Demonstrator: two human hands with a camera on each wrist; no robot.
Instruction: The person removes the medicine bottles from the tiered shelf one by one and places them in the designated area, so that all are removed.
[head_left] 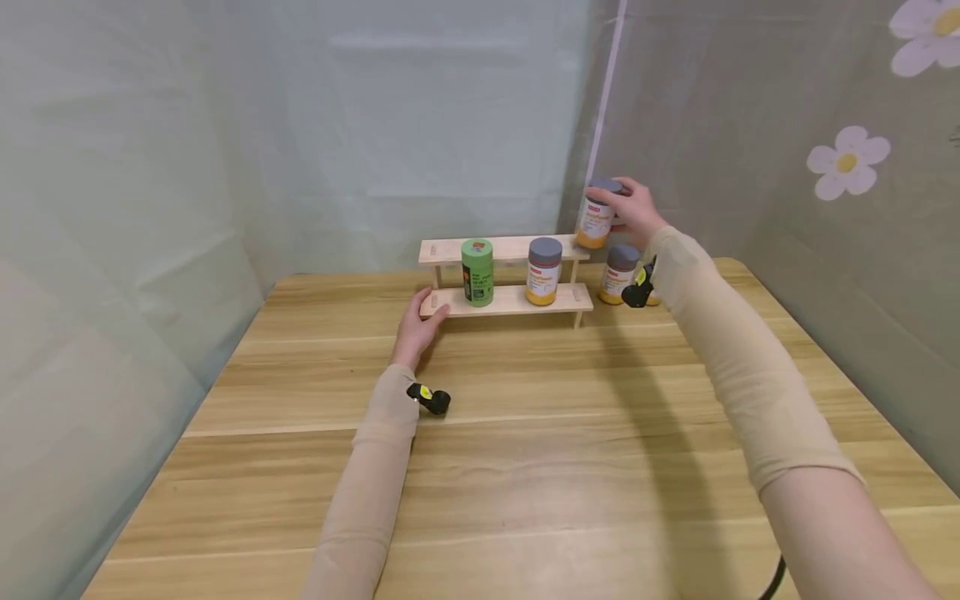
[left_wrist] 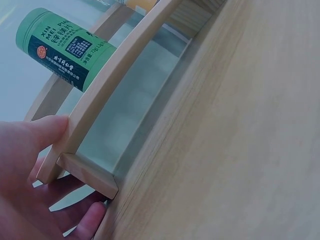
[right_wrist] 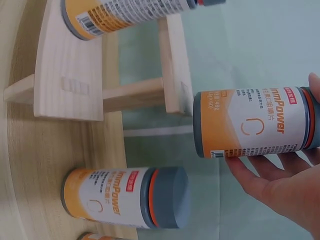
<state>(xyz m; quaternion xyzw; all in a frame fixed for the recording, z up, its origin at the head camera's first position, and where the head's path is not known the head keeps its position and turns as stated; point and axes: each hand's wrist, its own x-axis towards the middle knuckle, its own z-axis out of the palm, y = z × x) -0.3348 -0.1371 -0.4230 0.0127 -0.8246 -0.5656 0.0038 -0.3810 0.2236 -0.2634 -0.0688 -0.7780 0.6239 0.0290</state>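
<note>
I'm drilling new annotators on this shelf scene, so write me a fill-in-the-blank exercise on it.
1. The right hand holds a grey-lidded bottle in the ____, beside the rack's upper shelf.
2. The left hand holds the ____ end of the wooden rack.
3. The canister on the lower shelf is ____ in colour.
4. Another orange-and-white bottle stands on the rack's ____ shelf.

Missing words: air; left; green; lower

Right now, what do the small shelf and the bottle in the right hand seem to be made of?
The shelf looks like pale unfinished wood: visible grain, matte surface, plain joints. The bottle in the right hand seems to be plastic with a glossy printed white and orange label and a matte grey cap, though the body material is not certain.
</note>
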